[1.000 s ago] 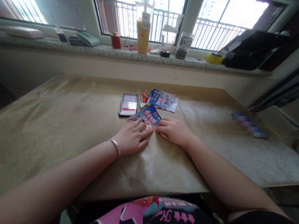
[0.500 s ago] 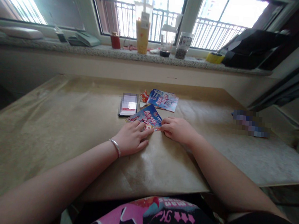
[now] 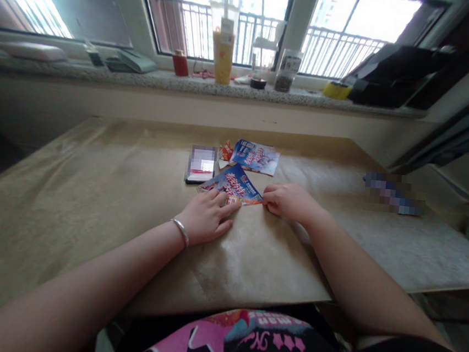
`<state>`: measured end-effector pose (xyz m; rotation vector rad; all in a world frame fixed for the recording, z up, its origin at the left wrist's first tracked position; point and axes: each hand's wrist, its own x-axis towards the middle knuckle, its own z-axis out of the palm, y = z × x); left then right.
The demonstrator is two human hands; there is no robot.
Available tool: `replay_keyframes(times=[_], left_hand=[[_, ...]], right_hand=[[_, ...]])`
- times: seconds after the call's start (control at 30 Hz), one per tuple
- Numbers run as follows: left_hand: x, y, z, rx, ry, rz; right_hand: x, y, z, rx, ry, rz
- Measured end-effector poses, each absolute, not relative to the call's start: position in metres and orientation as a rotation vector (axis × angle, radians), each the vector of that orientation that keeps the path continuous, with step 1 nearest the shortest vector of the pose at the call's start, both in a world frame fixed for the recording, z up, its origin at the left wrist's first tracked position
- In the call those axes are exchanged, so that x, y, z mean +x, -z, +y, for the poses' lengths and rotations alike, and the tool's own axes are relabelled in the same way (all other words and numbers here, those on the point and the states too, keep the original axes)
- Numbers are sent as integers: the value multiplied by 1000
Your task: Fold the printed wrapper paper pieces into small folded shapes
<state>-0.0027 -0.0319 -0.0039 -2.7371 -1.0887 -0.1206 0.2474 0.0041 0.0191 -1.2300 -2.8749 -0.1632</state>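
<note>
A printed blue and red leaflet [image 3: 236,183], folded into a pointed shape, lies on the table in front of me. Across its lower left part rests my left hand [image 3: 208,215], open, palm down, fingers stretched out and pressing on the paper. My right hand [image 3: 288,201] is closed, its fingers curled in a pinch at the leaflet's right corner. Just behind lies a similar blue leaflet [image 3: 257,157], spread flat. At its left edge sits a small folded orange and red paper piece [image 3: 226,151].
A phone [image 3: 201,164] with a blurred screen lies left of the leaflets on the cloth-covered table [image 3: 113,186]. Far right is a blurred blue item [image 3: 394,194]. On the windowsill [image 3: 152,82] stand a tall yellow drink cup [image 3: 223,56], a red jar [image 3: 180,63] and a yellow tape roll [image 3: 337,90].
My right hand has slid to the right along the leaflet's lower edge, out to its corner, uncovering more print. My left hand has stayed in place.
</note>
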Motion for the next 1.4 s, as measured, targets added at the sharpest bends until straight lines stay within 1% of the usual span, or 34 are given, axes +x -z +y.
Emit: replay_keyframes(times=[0.6,0.77,0.87,0.93,1.1,1.4], left_hand=[[-3,5,-31,-2737,147,-1078],[-3,5,-30,-2745,168,-1068],[-3,4,-31,-2748,173,-1075],[-3,4,-31,-2754,180,-1076],[-3,5,-31,-2749,187,-1087],[-3,4,-30,-2739,192,-1111]], right_hand=[[262,-17,9,-1208,89,-2817],[260,-21,4,-1259,147,-2827],[256,-19,2,-1297,175,-2726],[252,-16,2,-1232,130,-2656],[242,-3,6,-874,26,-2721],[230,6,5,-813,-42,-2696]])
